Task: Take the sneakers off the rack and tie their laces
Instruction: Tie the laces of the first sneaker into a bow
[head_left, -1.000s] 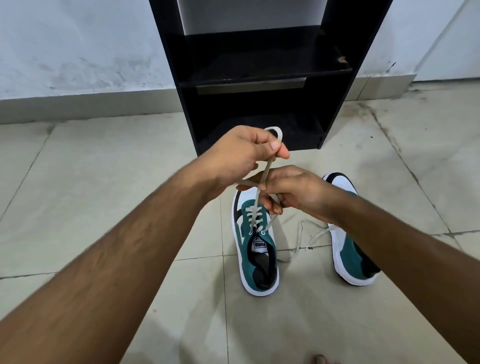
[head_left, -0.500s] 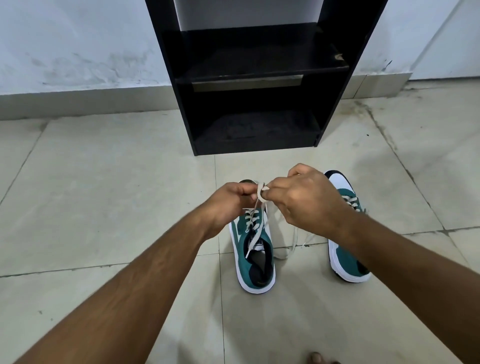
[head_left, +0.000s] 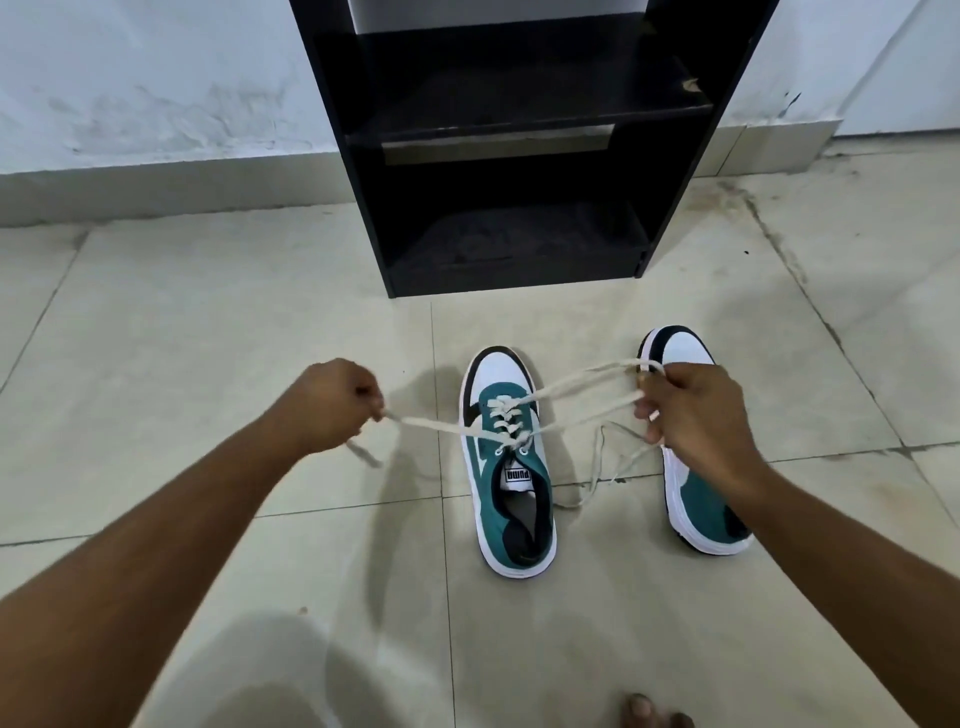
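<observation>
Two green, white and black sneakers stand on the tiled floor in front of the rack. The left sneaker (head_left: 511, 478) has its cream lace (head_left: 571, 395) stretched out to both sides. My left hand (head_left: 332, 402) pinches one loop of that lace to the left of the shoe. My right hand (head_left: 696, 410) grips the other loop, pulled to the right, above the right sneaker (head_left: 698, 499). The right sneaker's middle is hidden behind my right hand and forearm. Its loose lace (head_left: 597, 467) trails on the floor between the shoes.
The black shoe rack (head_left: 514, 156) stands against the white wall straight ahead, its two visible shelves holding nothing. Beige floor tiles (head_left: 208, 338) spread left and right. A toe (head_left: 644, 709) shows at the bottom edge.
My hands were together over the left sneaker, working the lace. They have moved apart sideways, drawing the two loops out tight to left and right.
</observation>
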